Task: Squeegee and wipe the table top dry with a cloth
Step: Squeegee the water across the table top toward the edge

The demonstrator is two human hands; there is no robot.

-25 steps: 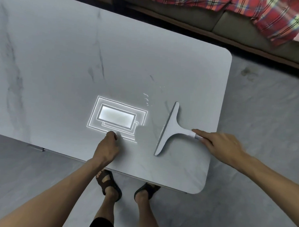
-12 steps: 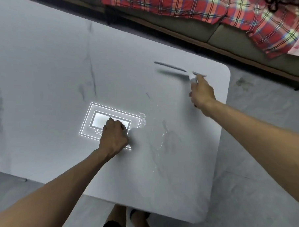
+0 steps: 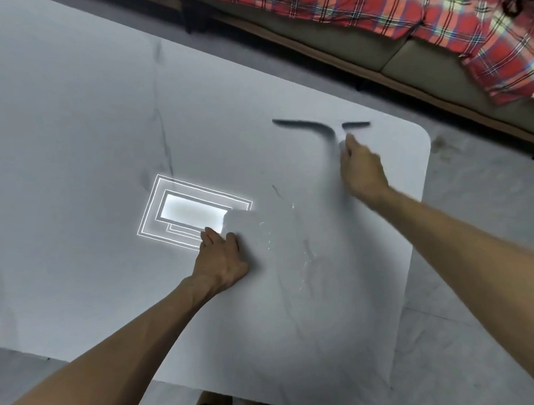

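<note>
Your right hand (image 3: 362, 172) grips the squeegee (image 3: 296, 123), moved to the table's (image 3: 79, 133) far right corner; left hand (image 3: 220, 261) grip unclear

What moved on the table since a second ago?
The right hand carried the squeegee from the near edge to the far end of the table, blade now crosswise. The left hand slid slightly forward. Unchanged: right hand grips the handle, left rests on the table.
</note>
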